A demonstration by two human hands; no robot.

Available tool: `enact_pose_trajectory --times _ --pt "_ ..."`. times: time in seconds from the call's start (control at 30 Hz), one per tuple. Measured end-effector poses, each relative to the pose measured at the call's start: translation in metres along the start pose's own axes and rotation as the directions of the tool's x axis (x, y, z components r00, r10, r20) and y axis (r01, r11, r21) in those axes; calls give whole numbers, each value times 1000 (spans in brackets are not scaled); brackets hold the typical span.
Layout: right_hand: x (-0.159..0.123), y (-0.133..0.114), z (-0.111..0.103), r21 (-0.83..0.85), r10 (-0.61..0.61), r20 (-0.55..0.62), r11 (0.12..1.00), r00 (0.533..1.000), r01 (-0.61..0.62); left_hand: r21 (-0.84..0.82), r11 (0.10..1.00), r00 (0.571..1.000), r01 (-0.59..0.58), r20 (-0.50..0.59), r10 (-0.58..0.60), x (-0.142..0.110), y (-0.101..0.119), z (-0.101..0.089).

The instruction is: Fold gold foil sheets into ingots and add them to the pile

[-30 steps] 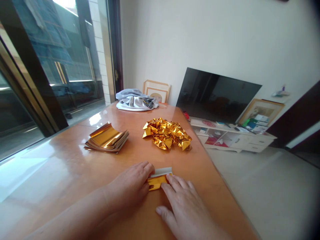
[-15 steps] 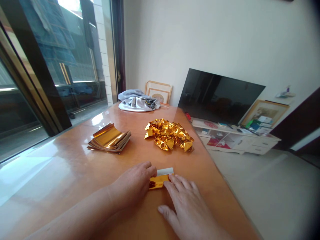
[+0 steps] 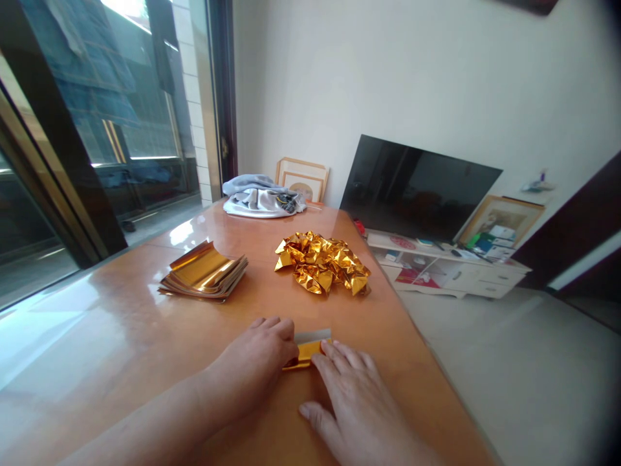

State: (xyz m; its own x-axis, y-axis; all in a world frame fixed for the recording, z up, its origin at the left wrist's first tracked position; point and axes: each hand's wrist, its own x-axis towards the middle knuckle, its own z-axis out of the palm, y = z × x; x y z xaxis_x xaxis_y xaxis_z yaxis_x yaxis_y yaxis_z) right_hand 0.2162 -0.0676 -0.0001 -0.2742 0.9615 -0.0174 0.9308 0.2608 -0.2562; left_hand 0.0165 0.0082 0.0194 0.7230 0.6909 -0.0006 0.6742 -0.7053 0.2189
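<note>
Gold foil piece (image 3: 310, 351) is at 12 o'clock, close in, lying on the worktop (image 3: 121, 343) between both hands, creased lengthwise, pale backing (image 3: 313, 336) showing along the far edge.

Left hand (image 3: 257, 366): narrow, fingers curled over the 9 o'clock end. Thumb is mostly hidden, so can't tell if it's a true pinch. Right hand (image 3: 356, 388): fairly wide, palm down, fingertips on the 3 o'clock end, thumb splayed toward 8 and off the foil. My read: right pins so the piece can't skate, left works the crease, hard top gives backing. Piece sits crosswise so each hand gets an end.

Sheet stack (image 3: 206, 272) at 11, springy and bowed, probably there for easy left-side reach. Pile of folded foil (image 3: 323, 262) at 12, beyond the piece; likely parked out of elbow range.

Surface: glossy orange-brown, window glare at 10–11. Cloth bundle (image 3: 259, 197) far end, just left of 12, frames (image 3: 303, 171) behind. Glass doors (image 3: 150, 129) at 10–11. Black TV (image 3: 422, 188) at 1, over white cabinet (image 3: 485, 281). Pale floor (image 3: 466, 336) at 2.
</note>
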Motion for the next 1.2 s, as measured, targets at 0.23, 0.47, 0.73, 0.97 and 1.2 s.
enact_pose_trajectory --times 0.23,0.47,0.73,0.97,1.2 --pt "1 2 0 19 -6 -8 1000 1000 7 90 996 999 -1 54 -4 -2 5 6" --pt "0 4 2 29 -11 -12 1000 1000 11 157 988 996 -3 89 -11 -15 18 14" --pt "1 6 0 120 17 -35 993 999 -13 229 972 998 -47 52 36 -28 24 37" --pt "17 26 0 310 201 -243 943 949 -120 226 974 1000 -15 24 10 -23 28 32" --pt "23 36 7 394 231 -185 908 955 -143 190 982 999 -4 36 -3 -20 26 27"
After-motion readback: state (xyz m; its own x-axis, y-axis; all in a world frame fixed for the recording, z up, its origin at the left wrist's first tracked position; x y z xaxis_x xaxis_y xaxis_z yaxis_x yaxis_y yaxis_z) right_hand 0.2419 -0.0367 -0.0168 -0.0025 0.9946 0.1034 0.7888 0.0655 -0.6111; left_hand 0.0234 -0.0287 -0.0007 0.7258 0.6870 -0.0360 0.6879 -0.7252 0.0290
